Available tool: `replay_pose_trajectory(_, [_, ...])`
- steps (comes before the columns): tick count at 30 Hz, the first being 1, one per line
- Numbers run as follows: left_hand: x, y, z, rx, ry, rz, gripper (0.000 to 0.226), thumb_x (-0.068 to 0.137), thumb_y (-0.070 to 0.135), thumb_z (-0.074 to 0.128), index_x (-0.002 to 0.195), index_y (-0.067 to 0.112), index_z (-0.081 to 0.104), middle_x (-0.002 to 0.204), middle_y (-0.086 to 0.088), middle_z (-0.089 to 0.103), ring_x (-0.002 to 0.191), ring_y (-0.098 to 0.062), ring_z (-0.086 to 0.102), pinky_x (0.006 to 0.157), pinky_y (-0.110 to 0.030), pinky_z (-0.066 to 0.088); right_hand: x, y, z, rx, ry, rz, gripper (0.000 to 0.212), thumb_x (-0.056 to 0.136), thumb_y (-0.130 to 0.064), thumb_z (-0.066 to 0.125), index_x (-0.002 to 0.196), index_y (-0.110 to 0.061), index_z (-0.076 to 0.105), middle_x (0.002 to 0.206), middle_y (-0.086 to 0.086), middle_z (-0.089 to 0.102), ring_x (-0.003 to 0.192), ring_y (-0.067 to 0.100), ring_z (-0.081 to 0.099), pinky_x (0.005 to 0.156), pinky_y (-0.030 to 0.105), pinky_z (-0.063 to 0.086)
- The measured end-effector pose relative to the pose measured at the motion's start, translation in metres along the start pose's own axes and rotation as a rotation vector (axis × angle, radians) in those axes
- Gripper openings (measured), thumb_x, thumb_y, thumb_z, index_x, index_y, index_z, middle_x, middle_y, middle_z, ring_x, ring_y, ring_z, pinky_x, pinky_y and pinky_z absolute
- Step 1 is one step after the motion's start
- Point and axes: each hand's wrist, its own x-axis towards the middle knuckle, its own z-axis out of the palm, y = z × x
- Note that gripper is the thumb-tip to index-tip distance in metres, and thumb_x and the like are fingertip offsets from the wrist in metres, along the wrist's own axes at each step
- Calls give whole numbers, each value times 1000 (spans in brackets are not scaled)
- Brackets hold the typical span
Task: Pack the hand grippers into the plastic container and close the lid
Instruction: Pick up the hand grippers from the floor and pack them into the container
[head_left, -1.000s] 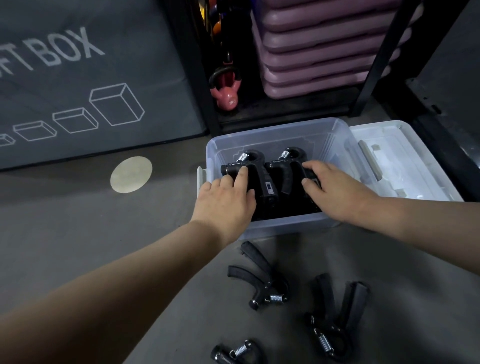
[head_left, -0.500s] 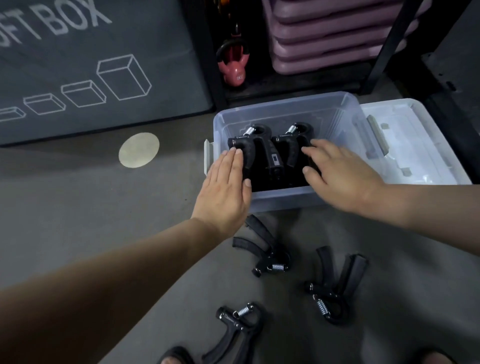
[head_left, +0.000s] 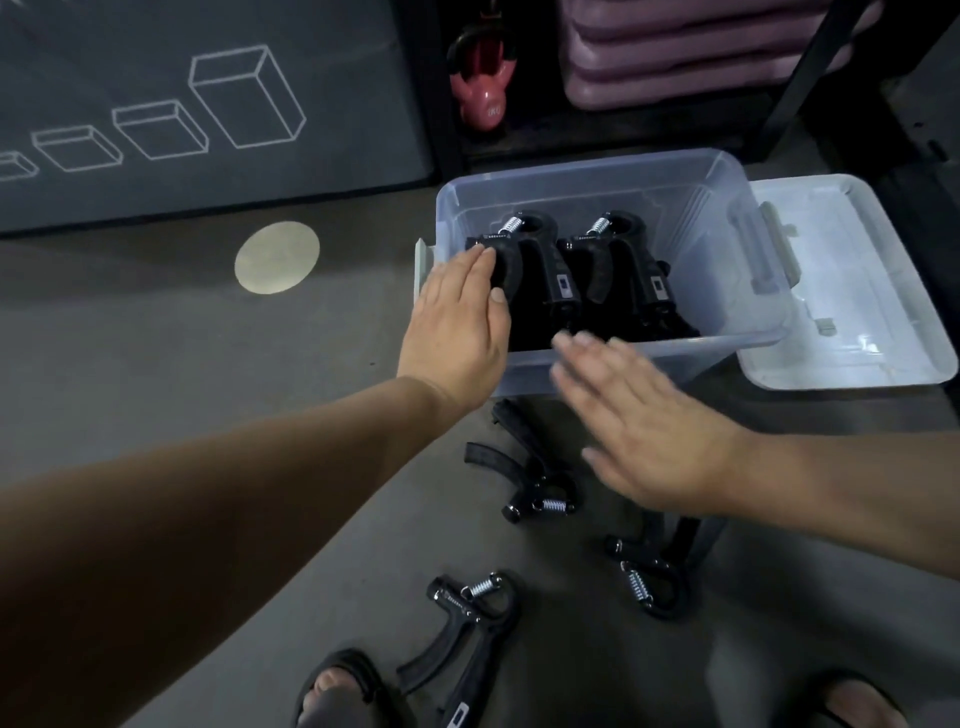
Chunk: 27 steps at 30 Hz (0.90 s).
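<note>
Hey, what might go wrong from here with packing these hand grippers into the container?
The two hand grippers in the container stand upright, springs near the rim; adding more may leave them too high for the lid to shut. Three more lie on the floor, one by a sandalled foot, so it could get stepped on. The right hand is motion-blurred; a hasty grab may fumble.

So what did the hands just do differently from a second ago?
The right hand let go of the hand grippers in the container and pulled back, open, above the floor. The left hand flattened but stays on the left one. Three grippers on the floor and the lid stayed put.
</note>
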Motion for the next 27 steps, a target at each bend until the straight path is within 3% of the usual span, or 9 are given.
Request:
replay_pose_trajectory(2, [-1,0,2,6,14,10,50,102,27,30,142,3,45,147,-13,46,139,-26,37,118,-44,24,-2,-14,13,8,-20,-185,59,88,-22,46,145,-3,43,156,21,29,145,37,27,118,50,24])
replay_pose_trajectory(4, [-1,-1,2,8,19,18,50,101,27,29,141,3,46,145,-12,48,138,-27,38,119,-43,24,1,-27,25,61,-144,-256,47,91,-16,45,138,-13,51,150,18,37,137,38,37,115,48,31])
replay_pose_trajectory(8, [-3,0,2,-23,31,-7,48,102,25,31,143,3,45,148,-11,45,141,-25,33,121,-39,17,20,-42,49,114,-653,1,74,92,-16,54,153,-37,17,160,15,-4,142,41,15,118,45,18])
replay_pose_trajectory(11, [-5,2,3,-63,78,-58,48,102,23,31,144,2,42,152,-11,38,145,-22,20,123,-40,13,36,-50,56,159,-793,117,79,95,-19,51,151,-48,6,159,19,-3,140,41,24,116,43,22])
replay_pose_trajectory(15, [-3,0,6,-59,68,-143,54,103,30,23,149,5,34,161,-8,22,150,-20,7,122,-27,-2,41,-52,54,221,-813,126,70,95,-24,52,151,-42,15,147,20,26,130,39,38,109,42,33])
replay_pose_trajectory(18, [-1,-1,3,-168,44,-197,50,105,26,26,151,7,30,162,-2,19,150,-13,6,120,-22,2,44,-50,48,146,-759,14,55,95,-25,52,145,-27,30,136,18,43,120,38,50,98,41,40])
replay_pose_trajectory(21, [4,-4,-3,-243,62,-245,48,104,19,29,151,9,31,160,1,24,149,-11,12,121,-23,8,47,-44,51,-80,-542,-193,50,95,-21,50,143,-18,36,151,19,26,136,37,32,110,44,26])
replay_pose_trajectory(24, [13,-12,-4,-263,35,-333,50,103,19,29,153,13,27,162,2,20,149,-10,12,122,-27,9,47,-36,62,-191,-531,-328,48,96,-21,50,142,-14,39,159,17,18,147,35,16,115,47,16])
replay_pose_trajectory(27, [13,-16,-1,-300,11,-361,53,101,14,29,154,14,24,163,2,16,149,-8,9,121,-24,7,41,-28,70,-232,-521,-384,42,86,-25,65,126,-18,55,138,12,48,132,38,42,109,48,30])
